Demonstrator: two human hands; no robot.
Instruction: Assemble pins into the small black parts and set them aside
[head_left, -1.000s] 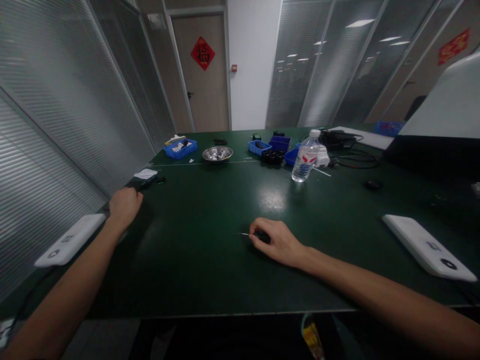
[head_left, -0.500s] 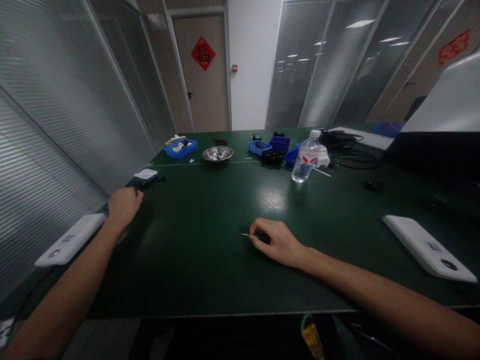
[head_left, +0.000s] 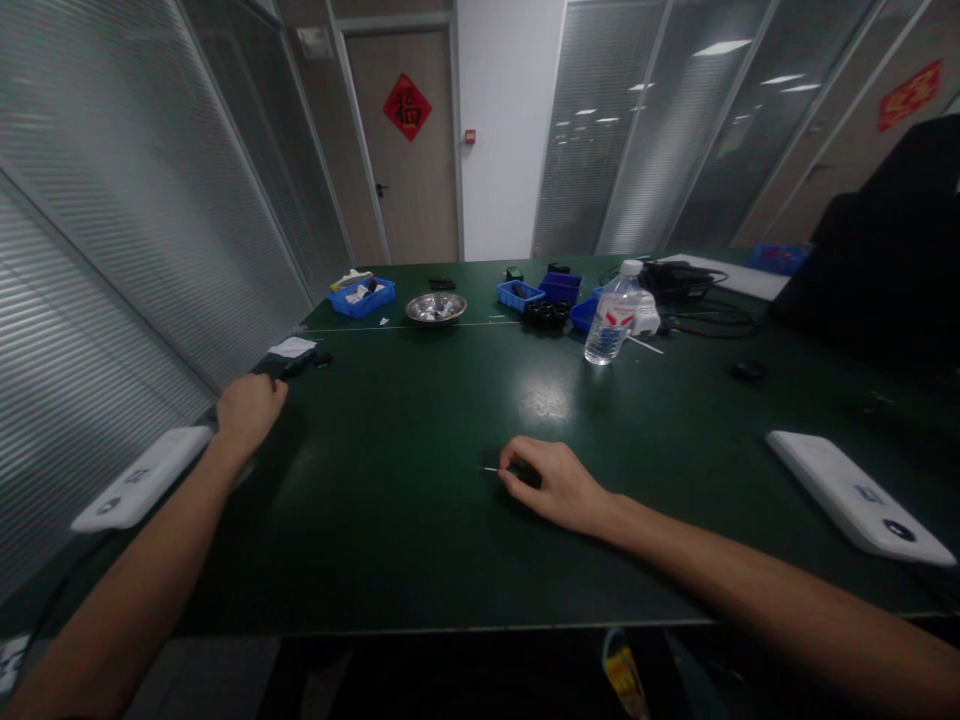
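In the head view, my right hand (head_left: 553, 482) rests inward from the middle of the tabletop's (head_left: 375, 520) front edge, thumb and forefinger together, clamped on a thin pale rod (head_left: 488, 469) pointing toward the left edge. My left hand (head_left: 249, 412) is curled at the left edge; its fingers are mostly hidden, so I cannot tell whether they grip anything. I have bare surface between both hands, reaching to the metal dish (head_left: 436, 309) and bottle (head_left: 609, 325) nearer the far edge; a white box (head_left: 146, 480) lies along the left edge
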